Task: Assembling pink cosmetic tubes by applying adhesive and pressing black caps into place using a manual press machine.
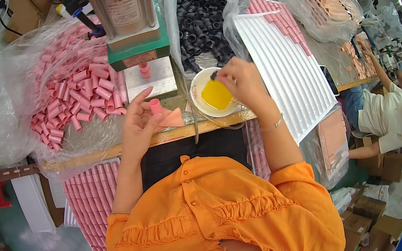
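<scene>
Wearing an orange blouse nearest the camera, at six o'clock. Holding a pink tube upright at ten o'clock, gripped between thumb and fingers of the left hand; cannot tell whether also holding the peach piece beside it. Pinching a small black fitting at one o'clock with fingers of the right hand, over a white bowl of yellow liquid. Surrounded on the bench by heaped pink tubes at ten, a press at eleven, bagged black fittings at twelve and a white ribbed tray at two.
</scene>
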Motion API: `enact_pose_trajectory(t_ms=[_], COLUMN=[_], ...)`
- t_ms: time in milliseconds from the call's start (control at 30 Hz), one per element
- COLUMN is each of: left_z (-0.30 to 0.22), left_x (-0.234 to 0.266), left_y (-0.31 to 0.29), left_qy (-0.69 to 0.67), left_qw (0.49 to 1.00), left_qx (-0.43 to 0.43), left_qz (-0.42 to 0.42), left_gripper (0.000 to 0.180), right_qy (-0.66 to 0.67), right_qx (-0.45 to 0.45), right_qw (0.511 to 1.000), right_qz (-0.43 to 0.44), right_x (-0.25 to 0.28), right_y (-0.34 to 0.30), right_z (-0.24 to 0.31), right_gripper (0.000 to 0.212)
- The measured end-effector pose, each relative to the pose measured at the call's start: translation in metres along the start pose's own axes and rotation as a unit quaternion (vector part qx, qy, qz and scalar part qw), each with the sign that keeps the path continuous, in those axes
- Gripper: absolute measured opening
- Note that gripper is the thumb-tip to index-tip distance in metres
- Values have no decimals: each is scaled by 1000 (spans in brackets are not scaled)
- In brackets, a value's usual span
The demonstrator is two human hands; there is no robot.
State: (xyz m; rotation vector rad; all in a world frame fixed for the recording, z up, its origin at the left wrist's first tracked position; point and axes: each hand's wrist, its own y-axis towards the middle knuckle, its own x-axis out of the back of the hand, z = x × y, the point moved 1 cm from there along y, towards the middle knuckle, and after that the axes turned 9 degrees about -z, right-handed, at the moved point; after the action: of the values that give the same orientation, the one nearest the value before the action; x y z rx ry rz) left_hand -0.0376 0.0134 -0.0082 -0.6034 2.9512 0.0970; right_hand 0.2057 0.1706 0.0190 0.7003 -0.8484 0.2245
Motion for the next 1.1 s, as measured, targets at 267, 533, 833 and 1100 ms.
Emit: enact_pose_trajectory(t_ms=[267,533,833,1100], left_z=[35,40,38,30], left_x=[-33,-60,-67,-43], left_y=[9,4,6,13], left_qy=[-371,-410,-344,-326], left_qw=[896,863,925,933], left_qx=[237,293,161,149], left_qz=[61,27,16,-11], left_gripper=[29,20,17,18], right_qy=[-74,271,285,-125], right_qx=[127,-26,19,-180], right_qw=[989,953,955,936], right_qz=[-7,-131,-84,-276], right_x=[-19,0,8,31], right_y=[-40,-33,-12,73], right_z=[8,55,34,-220], right_gripper=[6,12,7,31])
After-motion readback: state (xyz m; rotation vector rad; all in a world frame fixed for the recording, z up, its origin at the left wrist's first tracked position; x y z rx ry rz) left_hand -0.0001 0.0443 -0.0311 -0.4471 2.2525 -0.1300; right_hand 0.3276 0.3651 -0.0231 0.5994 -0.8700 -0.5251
